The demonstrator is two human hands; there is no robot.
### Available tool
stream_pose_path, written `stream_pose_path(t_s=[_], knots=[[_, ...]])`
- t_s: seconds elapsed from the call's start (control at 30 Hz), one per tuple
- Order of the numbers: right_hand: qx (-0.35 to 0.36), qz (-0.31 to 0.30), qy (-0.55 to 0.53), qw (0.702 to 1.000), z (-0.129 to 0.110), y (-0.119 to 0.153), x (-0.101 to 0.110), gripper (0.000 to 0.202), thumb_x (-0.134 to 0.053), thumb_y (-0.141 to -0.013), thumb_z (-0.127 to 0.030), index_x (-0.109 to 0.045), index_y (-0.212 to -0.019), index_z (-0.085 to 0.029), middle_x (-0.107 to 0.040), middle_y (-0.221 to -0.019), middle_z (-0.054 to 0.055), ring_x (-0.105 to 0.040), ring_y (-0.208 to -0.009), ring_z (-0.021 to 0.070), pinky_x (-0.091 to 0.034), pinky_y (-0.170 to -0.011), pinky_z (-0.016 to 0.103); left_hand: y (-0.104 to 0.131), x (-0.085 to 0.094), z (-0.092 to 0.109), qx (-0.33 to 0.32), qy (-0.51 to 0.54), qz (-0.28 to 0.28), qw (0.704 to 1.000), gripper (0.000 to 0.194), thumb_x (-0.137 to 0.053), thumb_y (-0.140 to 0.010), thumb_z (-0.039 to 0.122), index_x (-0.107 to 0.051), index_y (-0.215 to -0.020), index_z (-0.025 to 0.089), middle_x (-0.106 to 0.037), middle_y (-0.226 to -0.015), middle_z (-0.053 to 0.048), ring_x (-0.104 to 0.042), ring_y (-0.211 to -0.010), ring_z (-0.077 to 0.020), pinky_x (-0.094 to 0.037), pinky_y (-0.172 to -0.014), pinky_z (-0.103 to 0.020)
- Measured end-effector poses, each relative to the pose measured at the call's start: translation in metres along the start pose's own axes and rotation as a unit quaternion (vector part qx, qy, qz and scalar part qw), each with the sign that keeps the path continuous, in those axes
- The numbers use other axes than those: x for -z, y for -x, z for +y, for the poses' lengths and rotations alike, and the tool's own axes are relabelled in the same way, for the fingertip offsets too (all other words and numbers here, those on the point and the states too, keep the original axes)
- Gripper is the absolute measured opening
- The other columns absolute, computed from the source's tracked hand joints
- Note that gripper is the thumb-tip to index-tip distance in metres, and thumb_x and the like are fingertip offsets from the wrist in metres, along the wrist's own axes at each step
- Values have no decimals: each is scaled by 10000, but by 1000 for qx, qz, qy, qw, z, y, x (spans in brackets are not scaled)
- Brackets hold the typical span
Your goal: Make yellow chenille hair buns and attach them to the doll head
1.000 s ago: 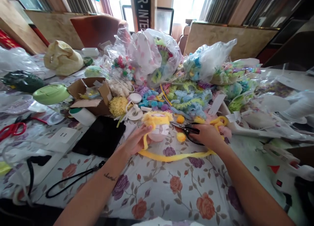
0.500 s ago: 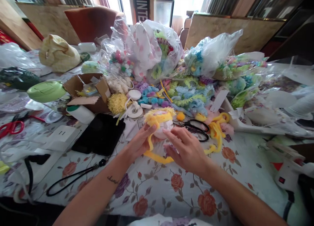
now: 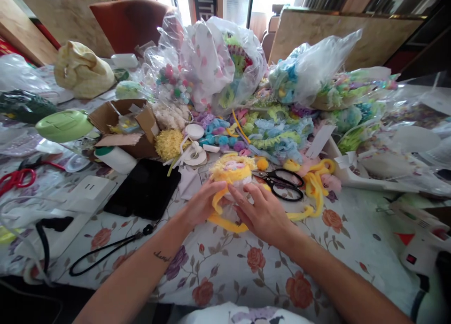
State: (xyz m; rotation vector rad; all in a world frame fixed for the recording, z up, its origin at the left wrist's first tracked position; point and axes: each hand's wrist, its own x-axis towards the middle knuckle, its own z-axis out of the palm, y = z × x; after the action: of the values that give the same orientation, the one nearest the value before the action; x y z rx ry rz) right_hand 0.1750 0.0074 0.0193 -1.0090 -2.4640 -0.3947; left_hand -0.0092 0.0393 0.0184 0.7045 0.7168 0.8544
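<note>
My left hand (image 3: 206,199) is closed round the left side of a small round white piece (image 3: 225,196) with a fuzzy yellow band (image 3: 233,174) and pinkish bits on top. My right hand (image 3: 259,209) has its bent fingers against the front and right of the same piece, fingertips on it just below the yellow band. From its left side hangs a yellow plush strip (image 3: 216,203), which curves over the cloth under my hands. Just beyond, black-handled scissors (image 3: 287,185) lie beside a yellow pompom (image 3: 262,163). My fingers hide most of the white lower part.
A black tablet-like slab (image 3: 141,190) with a cord loop lies to the left, near a cardboard box (image 3: 121,127) and red-handled scissors (image 3: 17,181). Behind are bags and heaps of colourful trims (image 3: 275,131). A white glue gun (image 3: 419,235) is at the right.
My right hand has moved in to the left, its fingers now bent against the white piece. The view has shifted slightly, and the pinkish top shows more.
</note>
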Motion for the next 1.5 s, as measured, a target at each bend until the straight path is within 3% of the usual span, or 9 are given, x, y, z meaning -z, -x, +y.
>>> stream_pose_path(t_s=[0.27,0.4,0.53,0.63,0.87,1.03,1.23,1.5], knots=[[32,-16,5,999,3,3,-3,546,-522,-865,-99,-448,-1404,-142,-547,-1030,131,-512,-842,228,-489,-704,367,0,1,0,4,-20,58,998,143,-725,-733,277,-687,-753,141,-637,-737,-16,-570,-654,-119,-435,-568,-213],[43,-7,18,999,4,2,-2,474,-512,-884,-121,-509,-1355,-176,-543,-1039,127,-507,-835,222,-477,-685,354,0,0,0,5,-9,74,997,128,-720,-707,242,-634,-690,149,-573,-627,29,-507,-546,-80,-418,-536,-199],[38,-3,14,999,3,1,0,443,-504,-891,-136,-525,-1332,-176,-549,-1041,128,-518,-840,222,-484,-697,357,0,-1,2,6,-1,71,997,101,-663,-696,195,-585,-645,156,-540,-556,41,-484,-489,-72,-403,-507,-193],[39,-4,5,999,3,2,1,425,-514,-891,-148,-523,-1316,-154,-560,-1047,135,-532,-866,230,-494,-719,366,1,-2,4,17,4,65,998,41,-624,-694,190,-617,-707,152,-606,-608,14,-544,-526,-101,-433,-525,-211],[17,12,-9,1000,2,0,2,486,-536,-907,-262,-460,-1330,-35,-569,-1026,162,-538,-923,266,-504,-747,390,0,-5,3,4,22,54,998,232,-612,-692,177,-662,-917,154,-704,-786,-25,-649,-723,-167,-510,-685,-262],[-13,-16,-8,1000,-2,-5,7,449,-493,-933,-309,-489,-1330,-100,-551,-1003,138,-526,-861,244,-491,-711,368,1,-5,2,1,22,50,998,268,-608,-674,175,-678,-932,163,-705,-765,-18,-656,-721,-174,-513,-696,-266],[-8,-42,48,998,-7,-9,11,390,-497,-915,-269,-530,-1285,-148,-558,-920,123,-506,-774,231,-445,-624,340,3,-4,2,1,15,12,1000,231,-645,-765,324,-702,-925,168,-721,-798,-47,-681,-849,-222,-517,-711,-274],[42,-26,133,990,-11,-9,10,313,-475,-906,-160,-575,-1199,-201,-572,-1005,99,-499,-780,197,-400,-607,332,2,-5,2,-5,-13,19,1000,203,-732,-714,203,-712,-904,136,-720,-789,-46,-672,-733,-160,-526,-673,-231]])
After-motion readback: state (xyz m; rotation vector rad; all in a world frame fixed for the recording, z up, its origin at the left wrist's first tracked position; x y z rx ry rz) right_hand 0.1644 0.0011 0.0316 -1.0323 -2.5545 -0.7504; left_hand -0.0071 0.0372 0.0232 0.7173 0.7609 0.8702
